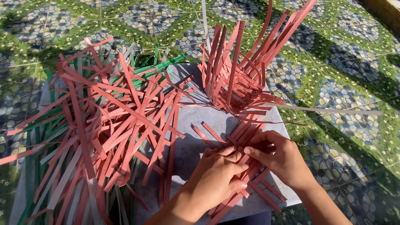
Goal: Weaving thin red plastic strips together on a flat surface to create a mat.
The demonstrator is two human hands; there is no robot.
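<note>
both hands are working low in the frame, nearest the camera. left hand (218,175) is pressing down on the flat woven mat of red plastic strips (246,166), fingers curled over the crossing strips and pinching them. right hand (281,156) is gripping the same mat from the far side, thumb and fingers closing on a strip end near the left fingertips. neither hand is released.

mat is lying on the near right corner of the grey bench (196,146), its loose strip ends sticking out past the bench edge.

handling, my read: strips are looking light, thin and springy, like strapping band. stiff lengthwise, bending easily across the flat. surface is looking embossed, so probably not too slippery, but the weave is likely sliding apart if not pinned. best hold is flat pressure on the crossings, pinching a single strip close to the weave, not at the free tip.

behind it, a half-woven red basket (237,79) is standing with its uprights splaying out. loose pile of red, green and white strips (104,125) is covering the left of the bench. patterned pebble-print floor (341,96) is surrounding it all.
</note>
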